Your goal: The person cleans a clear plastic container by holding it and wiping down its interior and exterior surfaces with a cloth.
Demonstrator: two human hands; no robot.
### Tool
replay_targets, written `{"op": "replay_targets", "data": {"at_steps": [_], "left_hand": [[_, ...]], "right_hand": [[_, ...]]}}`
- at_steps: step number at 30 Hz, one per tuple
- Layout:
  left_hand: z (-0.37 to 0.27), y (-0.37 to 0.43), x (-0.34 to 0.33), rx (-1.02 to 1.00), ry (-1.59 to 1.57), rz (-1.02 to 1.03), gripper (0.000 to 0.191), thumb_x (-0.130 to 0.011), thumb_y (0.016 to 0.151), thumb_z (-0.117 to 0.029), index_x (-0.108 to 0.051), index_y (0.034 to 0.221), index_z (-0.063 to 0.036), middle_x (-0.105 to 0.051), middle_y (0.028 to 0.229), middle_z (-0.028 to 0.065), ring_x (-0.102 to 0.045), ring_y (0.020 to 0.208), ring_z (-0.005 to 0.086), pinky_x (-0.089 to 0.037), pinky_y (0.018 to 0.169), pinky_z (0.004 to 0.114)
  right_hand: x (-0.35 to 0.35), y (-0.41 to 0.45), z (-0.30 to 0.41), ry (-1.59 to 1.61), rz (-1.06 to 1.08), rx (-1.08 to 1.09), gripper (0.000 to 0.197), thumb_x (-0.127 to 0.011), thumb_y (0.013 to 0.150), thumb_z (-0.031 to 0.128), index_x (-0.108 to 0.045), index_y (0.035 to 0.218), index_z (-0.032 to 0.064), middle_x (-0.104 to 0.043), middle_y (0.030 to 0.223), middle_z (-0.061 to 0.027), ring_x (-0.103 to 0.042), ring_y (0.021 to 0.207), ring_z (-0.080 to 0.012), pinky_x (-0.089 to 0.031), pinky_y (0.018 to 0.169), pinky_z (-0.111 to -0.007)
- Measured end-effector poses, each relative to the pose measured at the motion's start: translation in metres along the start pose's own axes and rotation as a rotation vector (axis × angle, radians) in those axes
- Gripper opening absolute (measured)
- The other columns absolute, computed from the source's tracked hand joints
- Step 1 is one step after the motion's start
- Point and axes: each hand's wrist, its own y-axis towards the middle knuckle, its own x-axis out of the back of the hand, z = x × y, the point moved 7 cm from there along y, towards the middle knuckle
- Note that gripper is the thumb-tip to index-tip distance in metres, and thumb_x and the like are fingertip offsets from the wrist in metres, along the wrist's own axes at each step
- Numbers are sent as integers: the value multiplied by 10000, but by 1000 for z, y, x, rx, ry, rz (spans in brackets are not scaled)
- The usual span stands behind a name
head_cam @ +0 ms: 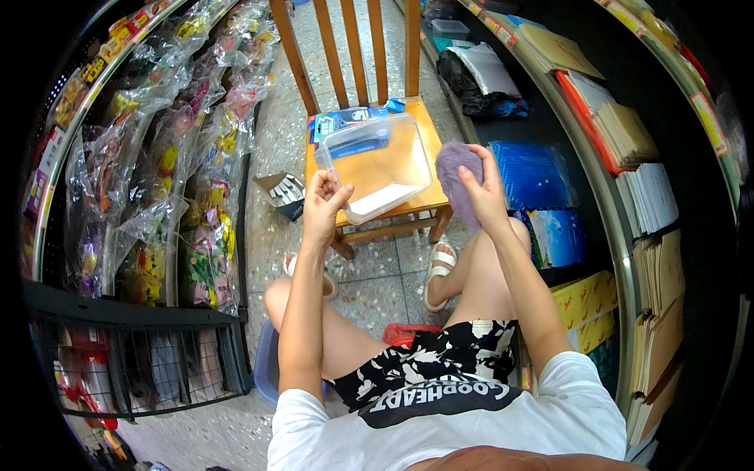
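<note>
My left hand [325, 206] grips the near left edge of a clear plastic container [383, 168], which is tilted over the seat of a wooden chair [433, 132]. Nothing shows inside it. A bunched purple cloth [459, 176] is in my right hand [486, 185], held to the right of the container and off the seat. Through the container's clear wall I see part of a blue package. Blue packages [339, 120] lie at the back of the seat, along with a small blue box [395, 105] by the backrest.
An open carton [283, 194] with white items stands on the speckled floor left of the chair. Shelves with bagged goods [206, 247] line my left. On the right, shelves hold envelopes [627, 132], blue packs [530, 173] and a black plastic bag [480, 85]. A blue tub [266, 359] sits beside my leg.
</note>
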Motion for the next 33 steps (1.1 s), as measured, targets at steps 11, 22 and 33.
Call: {"op": "replay_targets", "data": {"at_steps": [11, 22, 33], "left_hand": [[5, -12, -5, 18, 44, 98, 239, -706, 811, -52, -494, 914, -90, -526, 765, -44, -470, 633, 29, -395, 560, 172], [11, -29, -1, -61, 334, 68, 248, -710, 808, -46, -477, 884, -90, -429, 735, -75, -396, 655, 16, -329, 580, 165], [49, -50, 12, 41, 174, 76, 239, -707, 818, -36, -488, 895, -89, -486, 749, -62, -441, 668, 20, -376, 591, 173]], "right_hand": [[-152, 23, -13, -1369, 404, 938, 177, -596, 741, 151, -672, 883, 76, -562, 1034, -82, -557, 958, -223, -488, 693, -317], [-162, 3, -88, -1434, 659, 391, 201, -586, 783, 152, -711, 880, 27, -576, 1059, -152, -568, 1002, -328, -509, 777, -424], [-183, -28, -69, -723, 510, 60, 204, -588, 828, 172, -665, 947, 25, -574, 960, -228, -584, 889, -399, -473, 797, -464]]}}
